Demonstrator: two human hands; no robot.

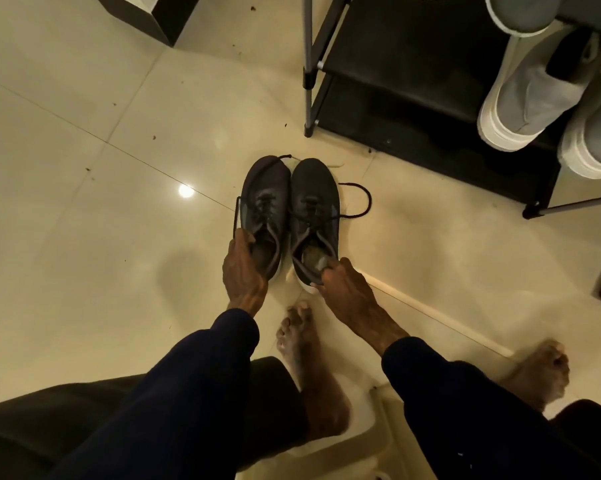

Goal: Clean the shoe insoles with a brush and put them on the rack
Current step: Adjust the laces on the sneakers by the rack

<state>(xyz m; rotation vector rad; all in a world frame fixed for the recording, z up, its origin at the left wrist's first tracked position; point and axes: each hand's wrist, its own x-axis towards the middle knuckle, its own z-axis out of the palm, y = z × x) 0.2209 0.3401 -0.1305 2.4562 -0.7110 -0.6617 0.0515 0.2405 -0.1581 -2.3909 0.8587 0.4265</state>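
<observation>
Two dark lace-up shoes stand side by side on the tiled floor, toes pointing away from me. My left hand (244, 268) grips the collar of the left shoe (265, 199), fingers curled into its opening. My right hand (344, 282) holds the heel of the right shoe (314, 195), fingers reaching into the opening where a grey insole (313, 259) shows. The black shoe rack (413, 64) stands at the upper right. No brush is in view.
Grey shoes with thick white soles (531, 95) sit on the rack's right side. A dark furniture corner (153, 15) is at the top left. My bare feet (297, 337) rest on the floor below the shoes. Small specks of dirt dot the tiles.
</observation>
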